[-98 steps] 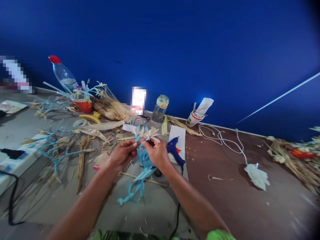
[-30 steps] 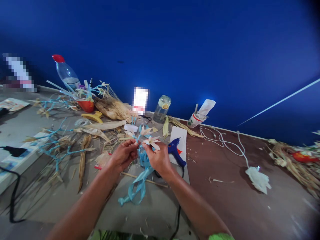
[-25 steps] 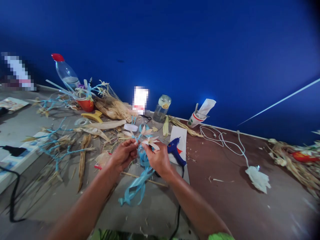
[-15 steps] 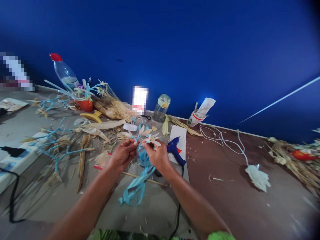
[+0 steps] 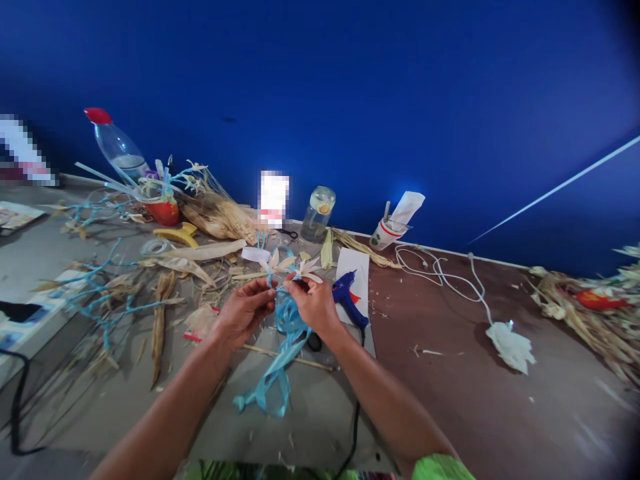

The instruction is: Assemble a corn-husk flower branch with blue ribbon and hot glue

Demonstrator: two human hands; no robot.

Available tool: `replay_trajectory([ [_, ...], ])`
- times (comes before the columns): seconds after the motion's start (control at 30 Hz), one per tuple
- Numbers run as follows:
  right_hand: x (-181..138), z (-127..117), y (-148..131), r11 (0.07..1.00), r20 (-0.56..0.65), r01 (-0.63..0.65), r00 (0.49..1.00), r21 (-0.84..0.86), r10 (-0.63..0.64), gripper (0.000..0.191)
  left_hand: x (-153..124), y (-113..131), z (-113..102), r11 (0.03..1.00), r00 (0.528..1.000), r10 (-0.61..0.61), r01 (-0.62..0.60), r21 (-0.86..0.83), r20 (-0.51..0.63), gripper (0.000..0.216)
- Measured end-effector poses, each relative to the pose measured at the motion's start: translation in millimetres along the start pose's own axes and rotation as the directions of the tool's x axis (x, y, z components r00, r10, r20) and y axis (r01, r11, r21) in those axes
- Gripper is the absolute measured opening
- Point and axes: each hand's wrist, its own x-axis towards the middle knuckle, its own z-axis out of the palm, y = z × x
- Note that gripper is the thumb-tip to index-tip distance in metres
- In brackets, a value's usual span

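My left hand (image 5: 249,307) pinches a stem wrapped in blue tape, below a flower (image 5: 276,262) with pale husk-like petals. Close beside it, my right hand (image 5: 316,305) is closed at the base of a second pale flower (image 5: 307,268), its fingertips partly hiding the join. From between the hands a long light-blue ribbon (image 5: 275,373) hangs in loops down to the table. Just right of my right hand lies a blue glue gun (image 5: 345,293) on a white sheet (image 5: 359,267). A thin stick (image 5: 295,360) lies under the ribbon.
Blue-wrapped branches (image 5: 103,303) and a dry husk (image 5: 163,313) spread over the left. Behind stand a red cup (image 5: 164,213), a bottle (image 5: 120,150), a glass jar (image 5: 319,213) and a white cup (image 5: 385,235). A white cable (image 5: 443,273) runs along the right.
Both flowers sit lower and nearer my fingers, the right one less spread out to view. My hands stay close together, still pinching. The whole view has shifted slightly.
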Motion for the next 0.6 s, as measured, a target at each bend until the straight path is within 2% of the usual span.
replay_trajectory([
  [0.13,0,1,4,1.000,0.004,-0.011,1.000,0.013,0.011,0.017,1,-2,1,0.999,0.999,0.032,-0.031,0.034,-0.031,0.025],
  [0.33,2,0,2,0.994,0.021,-0.054,0.998,0.091,0.053,0.016,0,-2,9,0.981,0.979,0.173,-0.162,0.106,-0.107,0.027],
  [0.43,4,-3,0,0.984,0.067,-0.076,0.996,0.162,0.066,0.014,0,-1,10,0.975,0.972,0.210,-0.199,0.100,-0.109,0.026],
  [0.53,6,-6,3,0.977,0.093,-0.090,0.993,0.191,0.073,0.024,-1,1,8,0.969,0.965,0.237,-0.227,0.098,-0.108,0.024],
  [0.6,7,-6,6,0.976,0.133,-0.098,0.988,0.193,0.073,0.024,-2,3,7,0.965,0.962,0.251,-0.240,0.104,-0.107,0.024],
])
